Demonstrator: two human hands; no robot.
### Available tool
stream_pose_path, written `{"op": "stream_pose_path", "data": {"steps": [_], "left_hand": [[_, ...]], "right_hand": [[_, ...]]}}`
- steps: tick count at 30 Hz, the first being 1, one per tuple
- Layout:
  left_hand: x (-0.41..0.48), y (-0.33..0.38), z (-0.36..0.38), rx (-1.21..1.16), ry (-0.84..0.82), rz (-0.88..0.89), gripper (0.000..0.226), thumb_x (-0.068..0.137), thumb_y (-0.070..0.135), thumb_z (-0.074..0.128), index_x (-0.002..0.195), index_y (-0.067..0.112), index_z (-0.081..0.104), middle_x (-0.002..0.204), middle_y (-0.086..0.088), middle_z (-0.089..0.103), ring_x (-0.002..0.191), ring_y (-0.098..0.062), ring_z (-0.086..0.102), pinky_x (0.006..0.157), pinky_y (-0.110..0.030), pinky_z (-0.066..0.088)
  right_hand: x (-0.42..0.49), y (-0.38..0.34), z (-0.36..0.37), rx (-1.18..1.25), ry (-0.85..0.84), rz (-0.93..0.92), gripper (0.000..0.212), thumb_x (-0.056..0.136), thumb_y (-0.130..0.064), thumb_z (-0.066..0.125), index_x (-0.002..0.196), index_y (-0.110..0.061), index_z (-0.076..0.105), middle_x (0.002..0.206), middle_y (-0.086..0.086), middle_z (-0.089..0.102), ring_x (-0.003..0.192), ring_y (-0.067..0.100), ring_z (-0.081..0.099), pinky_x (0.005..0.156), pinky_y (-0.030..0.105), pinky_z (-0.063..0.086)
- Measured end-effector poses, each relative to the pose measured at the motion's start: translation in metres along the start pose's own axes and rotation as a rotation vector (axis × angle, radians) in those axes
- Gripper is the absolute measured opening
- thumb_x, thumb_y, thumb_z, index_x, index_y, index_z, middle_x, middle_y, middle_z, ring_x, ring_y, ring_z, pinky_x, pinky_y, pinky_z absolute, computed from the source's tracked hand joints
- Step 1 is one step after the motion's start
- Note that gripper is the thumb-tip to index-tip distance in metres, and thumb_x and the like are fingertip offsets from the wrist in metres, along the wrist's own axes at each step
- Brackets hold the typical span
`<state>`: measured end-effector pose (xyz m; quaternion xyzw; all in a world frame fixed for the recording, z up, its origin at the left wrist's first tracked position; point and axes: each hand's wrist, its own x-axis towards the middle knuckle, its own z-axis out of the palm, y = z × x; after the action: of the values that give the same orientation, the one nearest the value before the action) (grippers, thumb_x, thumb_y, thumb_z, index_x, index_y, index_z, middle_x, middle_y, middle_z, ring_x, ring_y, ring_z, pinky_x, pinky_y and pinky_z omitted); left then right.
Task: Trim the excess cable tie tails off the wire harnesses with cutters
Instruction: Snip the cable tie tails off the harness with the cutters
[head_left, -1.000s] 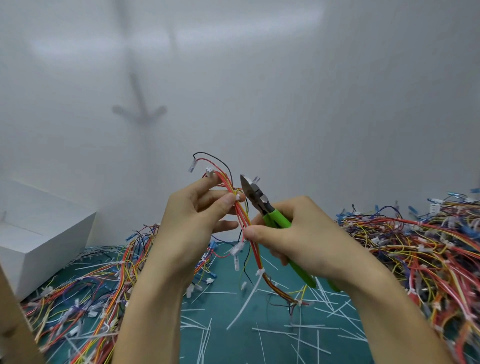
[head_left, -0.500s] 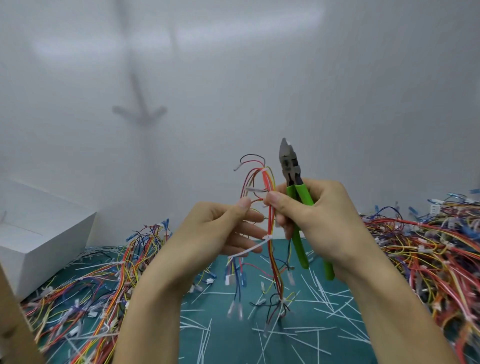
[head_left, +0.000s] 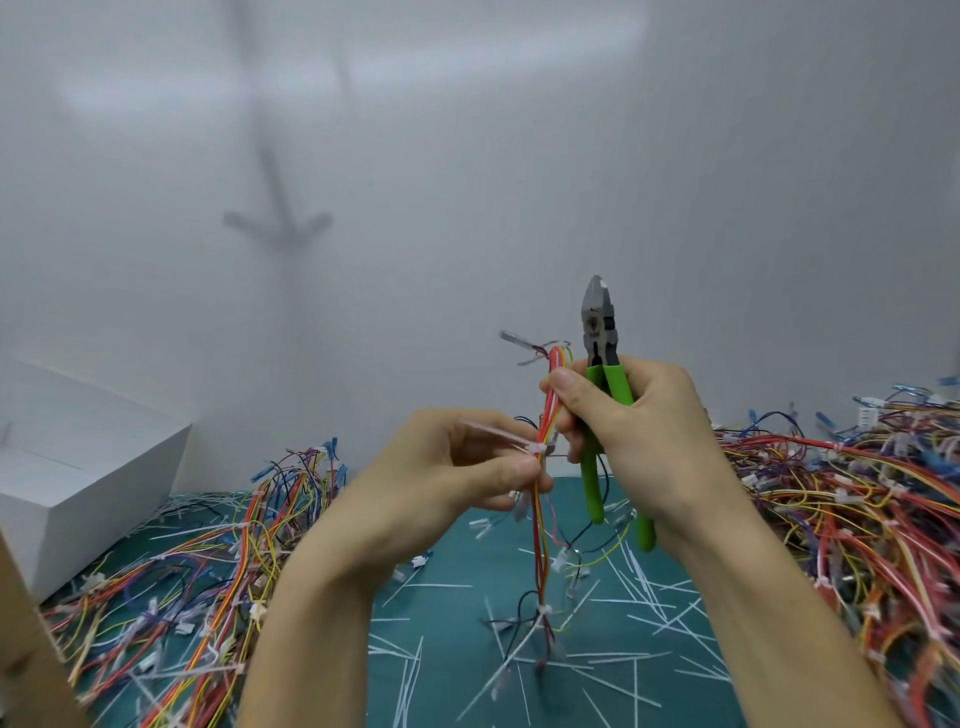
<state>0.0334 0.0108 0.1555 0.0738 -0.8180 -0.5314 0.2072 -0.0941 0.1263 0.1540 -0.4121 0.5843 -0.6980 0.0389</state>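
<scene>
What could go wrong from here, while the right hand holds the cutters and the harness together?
1. The right hand pinches the harness and also holds the cutters. With the grip shared like this, the cutters might slip.
2. The tie tail lies just above the fingers of the left hand, close to the harness. A hasty cut could nick skin or wire.

cutters (head_left: 600, 332) are swinging up from an 11 o'clock lean to point at 12 | right hand (head_left: 639, 431) is drifting toward 3 o'clock, thumb now pinching the wire harness (head_left: 540, 545) near its top | left hand (head_left: 441, 478) is sliding down the wire harness, pinching just below a cable tie tail (head_left: 493, 434) now jutting toward 9 o'clock
</scene>
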Motion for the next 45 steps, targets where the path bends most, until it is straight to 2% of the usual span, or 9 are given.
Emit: {"op": "stream_pose_path", "data": {"steps": [6,11,15,17,22,28,33,41,45], "left_hand": [[0.002,0.002,0.002,0.009,0.119,0.05,0.008,0.087,0.013,0.071,0.094,0.012,0.075,0.086,-0.003,0.077,0.085,-0.008,0.073,0.077,-0.026,0.061],[0.003,0.003,0.003,-0.017,0.12,0.006,0.015,0.081,0.008,0.077,0.095,0.009,0.071,0.079,-0.003,0.071,0.075,-0.008,0.068,0.073,-0.023,0.057],[0.008,0.0,0.006,-0.062,0.304,0.004,0.009,0.083,0.0,0.073,0.089,0.004,0.069,0.07,-0.003,0.069,0.064,-0.012,0.07,0.065,-0.021,0.059],[0.01,-0.002,0.004,-0.084,0.428,0.034,0.007,0.082,0.0,0.074,0.085,0.004,0.071,0.068,-0.003,0.071,0.06,-0.013,0.069,0.065,-0.026,0.06],[0.012,-0.005,-0.001,-0.15,0.627,0.089,0.022,0.076,0.003,0.081,0.093,0.009,0.068,0.069,-0.002,0.075,0.059,-0.014,0.069,0.065,-0.025,0.061],[0.01,-0.004,-0.002,-0.071,0.743,0.107,0.027,0.072,0.009,0.086,0.09,0.014,0.066,0.07,0.003,0.076,0.062,-0.015,0.072,0.07,-0.033,0.062],[0.01,-0.003,-0.002,0.019,0.796,0.122,0.028,0.07,0.011,0.087,0.084,0.019,0.066,0.07,0.004,0.076,0.072,-0.018,0.074,0.079,-0.046,0.06],[0.011,-0.007,-0.002,0.138,0.787,0.156,0.027,0.07,0.019,0.088,0.081,0.024,0.064,0.069,0.011,0.074,0.068,-0.007,0.071,0.065,-0.029,0.052],[0.011,-0.007,-0.002,0.144,0.783,0.164,0.027,0.069,0.019,0.088,0.081,0.024,0.064,0.068,0.011,0.074,0.068,-0.006,0.071,0.065,-0.027,0.051]], "right_hand": [[0.0,0.005,0.002,-0.001,0.027,0.076,0.024,0.097,-0.017,0.061,0.077,-0.005,0.067,0.054,-0.004,0.062,0.047,0.009,0.052,0.052,0.024,0.051],[0.0,0.008,0.007,-0.03,0.039,0.096,0.032,0.096,-0.022,0.061,0.067,-0.01,0.065,0.05,-0.005,0.06,0.046,0.007,0.053,0.048,0.019,0.048],[0.001,0.011,0.009,0.014,0.006,0.134,0.019,0.096,-0.022,0.062,0.082,-0.01,0.066,0.059,-0.002,0.067,0.049,0.009,0.054,0.051,0.024,0.05],[0.001,0.011,0.006,-0.01,-0.039,0.148,0.023,0.095,-0.032,0.062,0.085,-0.012,0.068,0.062,-0.001,0.068,0.051,0.01,0.056,0.054,0.027,0.051],[-0.002,0.005,0.002,-0.481,-0.21,0.058,0.055,0.091,-0.066,0.043,0.08,-0.019,0.068,0.068,-0.003,0.07,0.058,0.013,0.06,0.063,0.035,0.049],[-0.009,0.001,0.006,-0.877,-0.243,-0.136,0.06,0.088,-0.071,0.026,0.095,-0.025,0.063,0.073,-0.001,0.061,0.076,0.023,0.057,0.066,0.037,0.044],[-0.012,-0.002,0.007,-1.012,-0.157,-0.244,0.053,0.091,-0.07,0.027,0.091,-0.026,0.057,0.077,-0.005,0.058,0.078,0.023,0.055,0.06,0.036,0.039],[-0.011,0.0,0.009,-1.066,-0.117,-0.331,0.049,0.091,-0.072,0.027,0.086,-0.028,0.049,0.073,-0.006,0.052,0.075,0.022,0.052,0.058,0.034,0.032],[-0.011,-0.001,0.008,-1.063,-0.118,-0.34,0.05,0.091,-0.072,0.028,0.082,-0.027,0.048,0.067,-0.007,0.048,0.07,0.02,0.051,0.053,0.033,0.03]]}}
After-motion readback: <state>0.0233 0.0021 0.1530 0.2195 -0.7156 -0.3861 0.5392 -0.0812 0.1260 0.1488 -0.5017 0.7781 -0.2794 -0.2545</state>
